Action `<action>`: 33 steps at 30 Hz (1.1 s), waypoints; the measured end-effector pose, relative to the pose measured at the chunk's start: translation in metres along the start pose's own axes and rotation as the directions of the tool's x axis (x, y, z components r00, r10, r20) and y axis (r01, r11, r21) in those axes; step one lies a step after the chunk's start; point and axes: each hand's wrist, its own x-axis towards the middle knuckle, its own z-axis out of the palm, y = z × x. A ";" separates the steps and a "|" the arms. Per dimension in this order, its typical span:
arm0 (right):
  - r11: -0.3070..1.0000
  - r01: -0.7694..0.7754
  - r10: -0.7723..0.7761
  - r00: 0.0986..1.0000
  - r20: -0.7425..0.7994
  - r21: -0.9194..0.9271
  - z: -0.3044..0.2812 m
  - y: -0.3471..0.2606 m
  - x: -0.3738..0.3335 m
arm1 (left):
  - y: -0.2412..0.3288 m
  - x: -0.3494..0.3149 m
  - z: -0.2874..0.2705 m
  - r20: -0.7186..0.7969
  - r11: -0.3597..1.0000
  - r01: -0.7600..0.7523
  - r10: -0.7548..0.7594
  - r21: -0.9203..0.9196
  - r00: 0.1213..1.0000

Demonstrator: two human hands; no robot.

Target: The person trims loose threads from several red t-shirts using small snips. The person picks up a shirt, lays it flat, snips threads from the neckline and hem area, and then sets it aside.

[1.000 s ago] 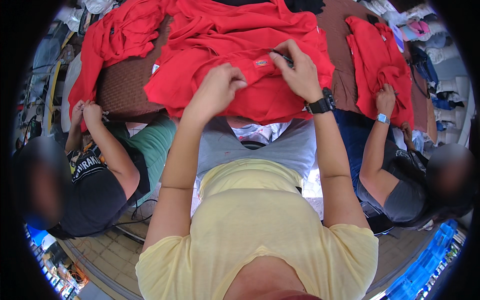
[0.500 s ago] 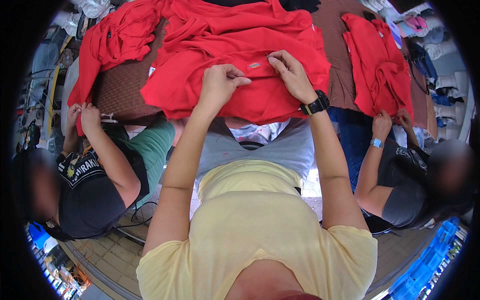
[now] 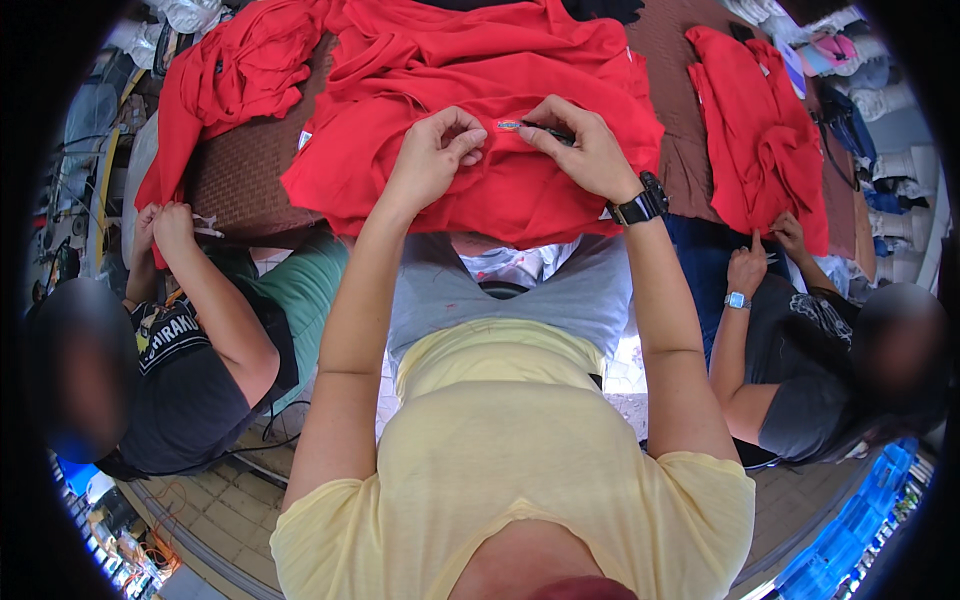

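A red garment (image 3: pixel 400 160) lies bunched over the table edge in front of me, with a small colored label (image 3: pixel 510 126) on it. My right hand (image 3: pixel 583 150), a black watch on its wrist, is closed around a slim dark hand tool (image 3: pixel 552 133). The tool's tip end is beside the label; most of it is hidden by my fingers. Left of the label, my left hand (image 3: pixel 437 150) is closed in a pinch just over the cloth. Whatever those fingertips hold, if anything, is too small to make out.
A co-worker's hands (image 3: pixel 165 228) hold red cloth (image 3: pixel 235 75) on the left. Another co-worker's hands (image 3: pixel 765 255) are at a red garment (image 3: pixel 755 130) on the right. Brown covering (image 3: pixel 240 180) shows on the table. Black cloth (image 3: pixel 600 8) lies at the far edge.
My right hand has lowered toward the label, and the dark tool now shows in it. My left hand has shifted slightly left and up. The right co-worker's hands have moved apart.
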 end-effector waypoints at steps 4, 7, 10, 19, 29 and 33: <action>0.960 0.171 -0.174 0.985 0.008 -0.223 0.000 -0.014 0.005 | 0.000 0.003 0.003 0.019 1.000 -0.030 0.030 -0.009 0.999; 0.934 0.216 -0.218 0.976 0.027 -0.286 0.002 -0.017 0.008 | -0.002 0.004 0.002 0.029 1.000 -0.025 0.025 -0.001 0.999; 0.926 0.230 -0.229 0.973 0.039 -0.299 0.002 -0.017 0.010 | 0.003 0.003 0.006 0.008 0.999 -0.032 0.032 -0.025 0.999; 0.913 0.235 -0.237 0.971 0.036 -0.335 0.007 -0.019 0.013 | 0.002 0.004 0.002 0.050 0.999 -0.039 0.039 -0.005 0.998; 0.975 -0.012 -0.050 0.962 -0.268 -0.223 -0.031 -0.014 0.002 | 0.034 -0.081 -0.019 0.596 0.928 -0.293 0.102 0.232 0.796; 0.955 0.000 -0.074 0.968 -0.239 -0.297 -0.019 0.011 0.013 | 0.030 -0.059 -0.031 -0.038 0.550 -0.369 0.591 0.750 0.806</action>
